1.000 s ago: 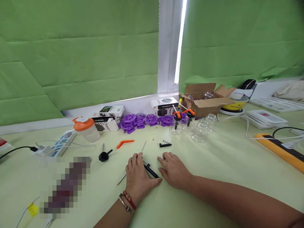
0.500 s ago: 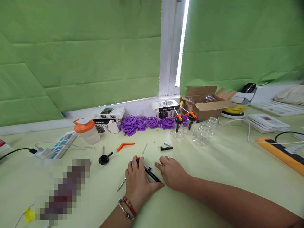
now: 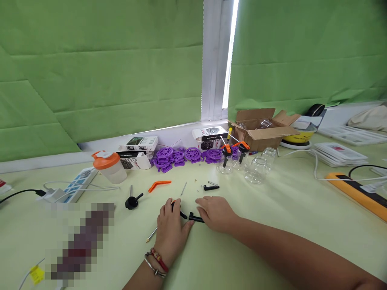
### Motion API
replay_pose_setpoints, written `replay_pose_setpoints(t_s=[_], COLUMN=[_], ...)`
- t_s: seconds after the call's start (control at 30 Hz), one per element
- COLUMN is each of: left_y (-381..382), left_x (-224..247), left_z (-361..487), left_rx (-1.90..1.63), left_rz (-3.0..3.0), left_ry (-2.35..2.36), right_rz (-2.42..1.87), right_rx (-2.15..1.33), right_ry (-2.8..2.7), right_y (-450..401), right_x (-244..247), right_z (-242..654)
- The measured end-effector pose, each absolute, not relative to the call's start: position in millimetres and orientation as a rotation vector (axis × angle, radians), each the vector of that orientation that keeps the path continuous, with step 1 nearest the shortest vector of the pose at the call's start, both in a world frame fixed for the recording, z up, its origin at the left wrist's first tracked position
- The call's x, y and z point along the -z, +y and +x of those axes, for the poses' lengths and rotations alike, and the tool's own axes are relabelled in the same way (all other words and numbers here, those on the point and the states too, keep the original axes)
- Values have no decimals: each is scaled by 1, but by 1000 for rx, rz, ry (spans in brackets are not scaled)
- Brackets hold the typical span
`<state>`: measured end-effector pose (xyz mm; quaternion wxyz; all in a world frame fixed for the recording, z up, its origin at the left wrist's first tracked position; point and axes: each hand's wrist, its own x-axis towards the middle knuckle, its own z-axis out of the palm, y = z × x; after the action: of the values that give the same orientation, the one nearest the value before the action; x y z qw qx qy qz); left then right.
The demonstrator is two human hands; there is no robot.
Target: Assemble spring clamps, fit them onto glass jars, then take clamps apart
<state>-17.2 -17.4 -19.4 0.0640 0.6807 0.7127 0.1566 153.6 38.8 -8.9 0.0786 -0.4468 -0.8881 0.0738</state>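
Note:
My left hand [image 3: 171,225] lies over a black part with an orange end [image 3: 183,214], its fingers curled round it against the table. My right hand [image 3: 218,213] has its fingers on a separate black L-shaped piece [image 3: 196,218], just right of my left thumb. A thin metal rod with a brass tip [image 3: 152,234] sticks out at the left of my left hand. Beyond the hands lie an orange bent lever [image 3: 159,183], a thin pin [image 3: 184,188], a black piece [image 3: 211,187] and a spring [image 3: 213,183]. A black round part [image 3: 132,202] is further left.
Purple wheel-like parts [image 3: 192,154] lie along the back, between white boxes [image 3: 139,160]. Clear jars [image 3: 254,171] and an open cardboard box [image 3: 266,135] stand at the back right. Left are a shaker bottle [image 3: 113,173] and a power strip [image 3: 79,187]; cables cross both sides.
The long black piece beside my left hand has come apart: its L-shaped part is now separate, under my right fingers. Small bits now show near the spring.

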Motion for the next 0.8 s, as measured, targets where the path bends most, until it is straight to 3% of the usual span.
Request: replay_pose_setpoints(t_s=[0.2,0.47,0.8], left_y=[-17,-15,-15], left_x=[13,12,15], left_z=[-17,-20,-21], left_rx=[-370,-347,-420], left_rz=[2061,2063,2097], left_ry=[2179,2190,2186], right_rz=[-1187,-1387,-1278], right_rx=[-417,-572,-416], right_ry=[-2646,-2255,-2409], right_y=[18,52,79], right_x=[14,26,13], right_z=[171,209,228])
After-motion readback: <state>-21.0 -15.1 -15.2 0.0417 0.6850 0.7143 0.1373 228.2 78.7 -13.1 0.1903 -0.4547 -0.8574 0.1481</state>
